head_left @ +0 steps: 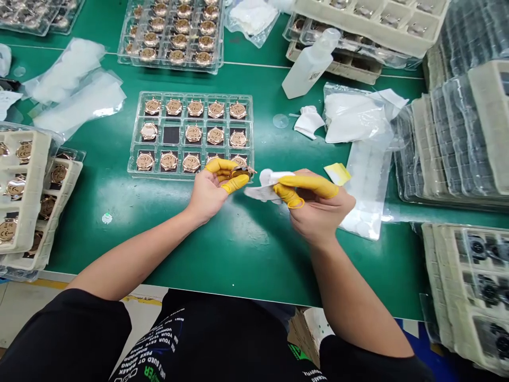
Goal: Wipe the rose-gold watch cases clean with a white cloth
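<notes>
My left hand [214, 185], in yellow finger cots, pinches a rose-gold watch case [242, 171] by its edge, tilted on its side just in front of a clear tray. White wiping cloth [262, 192] is bunched between the fingers of my right hand [314, 199], which also wears yellow cots. The cloth hangs close to the watch case; a small gap shows between them. Behind my left hand, the clear plastic tray [250, 127] holds rows of rose-gold watch cases, backs up. One pocket [171, 135] in its middle row shows only a black pad.
A white bottle [308, 66] stands behind my right hand, near bagged white cloths [356, 118] and a yellow-and-white scrap [338, 173]. Stacked trays rise at left [24, 196], right [457, 138] and the back [170, 37]. Clear bags [79, 101] lie at back left on the green table [246, 265].
</notes>
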Demonstrator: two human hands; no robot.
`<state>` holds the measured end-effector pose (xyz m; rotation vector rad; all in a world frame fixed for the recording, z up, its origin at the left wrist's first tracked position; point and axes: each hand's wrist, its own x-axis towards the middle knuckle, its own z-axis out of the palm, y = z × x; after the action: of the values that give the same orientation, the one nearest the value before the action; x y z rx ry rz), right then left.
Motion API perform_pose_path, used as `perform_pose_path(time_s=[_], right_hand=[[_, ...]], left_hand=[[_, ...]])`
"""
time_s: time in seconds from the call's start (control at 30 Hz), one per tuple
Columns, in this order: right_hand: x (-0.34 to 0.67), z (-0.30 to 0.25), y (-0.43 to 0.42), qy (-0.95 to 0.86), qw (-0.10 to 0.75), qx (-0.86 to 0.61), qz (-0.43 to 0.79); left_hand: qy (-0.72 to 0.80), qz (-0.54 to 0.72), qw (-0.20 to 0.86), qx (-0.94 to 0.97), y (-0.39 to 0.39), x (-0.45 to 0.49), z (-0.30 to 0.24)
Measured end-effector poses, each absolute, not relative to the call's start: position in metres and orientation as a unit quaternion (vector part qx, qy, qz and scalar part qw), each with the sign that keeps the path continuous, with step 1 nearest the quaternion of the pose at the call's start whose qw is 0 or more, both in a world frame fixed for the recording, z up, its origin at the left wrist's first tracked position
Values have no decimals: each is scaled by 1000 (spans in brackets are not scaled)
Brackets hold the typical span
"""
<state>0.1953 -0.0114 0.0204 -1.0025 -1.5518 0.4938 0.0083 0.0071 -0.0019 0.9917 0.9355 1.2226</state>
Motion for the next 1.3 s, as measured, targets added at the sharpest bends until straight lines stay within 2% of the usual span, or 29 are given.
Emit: perform_pose_path(time_s=[0.13,0.27,0.43,0.53,0.6,0.67,0.73,0.8,0.87,0.97,1.13,1.3], right_hand=[[179,14,-13,-668,564,-451,183],[176,13,-15,-727,525,-435,83],[189,11,-13,-800,392,-447,-83],[195,13,-11,-803,320,-479,-153],[196,15,-10,-794,302,-506,-154],[197,18,-10,-765,334,-541,-97],[200,21,-9,-722,406,-560,13],[202,23,-8,-691,477,-531,112],[202,23,-8,-699,511,-478,147],[195,19,-11,-736,505,-436,118],[180,12,-14,-779,471,-412,43],[186,9,-10,-769,489,-411,-28]], left_hand=[[401,521,603,451,3,11,-4],[424,475,580,507,-5,9,-4],[462,451,471,601,-13,5,1],[465,452,462,605,-15,7,5],[467,448,472,599,-14,9,6],[465,459,489,577,-13,9,4],[453,490,502,550,-9,9,1],[437,521,510,527,-4,9,-3],[420,531,533,507,-2,9,-5],[417,511,568,492,-3,8,-7],[451,462,511,568,-12,4,-5],[440,509,556,487,-13,9,1]])
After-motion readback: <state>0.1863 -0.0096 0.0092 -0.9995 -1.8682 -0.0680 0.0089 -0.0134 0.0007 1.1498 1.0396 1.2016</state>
